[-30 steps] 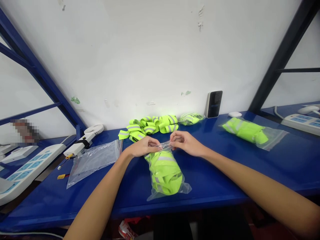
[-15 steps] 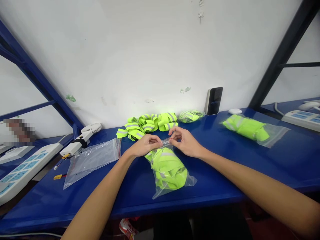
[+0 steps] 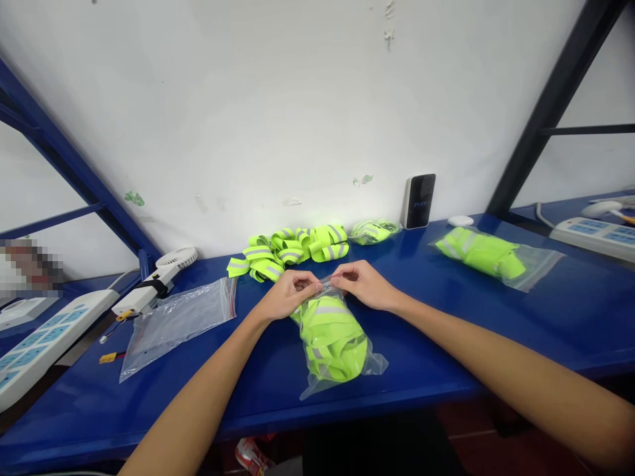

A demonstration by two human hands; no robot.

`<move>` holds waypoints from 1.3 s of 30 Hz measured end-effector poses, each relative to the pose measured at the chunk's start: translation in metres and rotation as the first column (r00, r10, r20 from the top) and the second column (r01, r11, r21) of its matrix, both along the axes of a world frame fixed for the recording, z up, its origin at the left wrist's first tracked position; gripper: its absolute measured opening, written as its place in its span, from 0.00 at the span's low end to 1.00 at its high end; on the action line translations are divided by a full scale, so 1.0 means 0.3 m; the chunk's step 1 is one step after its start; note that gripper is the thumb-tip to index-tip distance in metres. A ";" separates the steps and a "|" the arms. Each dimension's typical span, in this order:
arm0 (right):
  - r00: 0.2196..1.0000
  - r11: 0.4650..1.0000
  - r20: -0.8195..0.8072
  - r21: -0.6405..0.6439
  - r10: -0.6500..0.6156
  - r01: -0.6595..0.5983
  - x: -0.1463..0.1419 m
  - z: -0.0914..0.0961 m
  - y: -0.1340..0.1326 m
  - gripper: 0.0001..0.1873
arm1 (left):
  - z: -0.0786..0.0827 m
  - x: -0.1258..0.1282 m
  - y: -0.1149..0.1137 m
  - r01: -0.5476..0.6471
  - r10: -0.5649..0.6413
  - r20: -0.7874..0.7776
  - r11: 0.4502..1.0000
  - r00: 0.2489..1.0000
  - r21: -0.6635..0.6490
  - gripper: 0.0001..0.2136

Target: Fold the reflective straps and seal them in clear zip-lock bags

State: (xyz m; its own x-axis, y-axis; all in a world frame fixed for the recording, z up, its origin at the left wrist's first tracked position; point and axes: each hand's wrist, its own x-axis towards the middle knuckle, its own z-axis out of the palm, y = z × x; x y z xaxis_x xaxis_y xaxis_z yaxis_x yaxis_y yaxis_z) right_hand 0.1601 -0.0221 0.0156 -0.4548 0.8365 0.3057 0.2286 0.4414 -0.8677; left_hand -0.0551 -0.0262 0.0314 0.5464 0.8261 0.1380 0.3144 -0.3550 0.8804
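A clear zip bag (image 3: 333, 338) stuffed with neon yellow reflective bands lies on the blue table (image 3: 436, 344) in front of me. My left hand (image 3: 286, 295) pinches the bag's top edge from the left. My right hand (image 3: 362, 284) pinches the same edge from the right, fingertips almost meeting over the opening. Behind my hands sits a loose pile of neon reflective bands (image 3: 288, 249) near the wall.
A stack of empty zip bags (image 3: 176, 320) lies to the left. A filled bag (image 3: 489, 254) rests at the right, a smaller one (image 3: 373, 230) by the wall. A dark phone-like device (image 3: 418, 201), a small white fan (image 3: 166, 270) and power strips (image 3: 47, 334) stand around.
My hands stay pinched on the bag's top edge, with small finger shifts along it. The view has drifted slightly; the bag has barely moved.
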 end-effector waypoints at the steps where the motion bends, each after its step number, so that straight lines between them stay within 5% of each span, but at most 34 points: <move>1: 1.000 1.000 0.011 0.020 -0.021 0.021 -0.001 0.002 -0.003 0.13 | -0.003 0.001 0.001 0.001 -0.001 0.009 1.000 1.000 -0.009 0.15; 15: 0.999 0.999 0.020 -0.018 -0.049 0.050 0.002 0.031 -0.017 0.12 | -0.034 0.007 0.011 -0.067 0.071 0.093 0.996 0.993 -0.051 0.15; 27: 0.986 0.987 0.100 0.102 -0.132 0.122 -0.006 0.027 -0.025 0.10 | -0.028 0.006 0.011 -0.067 0.067 0.002 0.997 0.998 0.046 0.15; 39: 0.993 0.997 0.097 0.043 -0.064 0.060 0.003 0.026 -0.015 0.09 | -0.027 0.018 0.001 -0.026 0.029 -0.043 0.997 0.999 0.067 0.16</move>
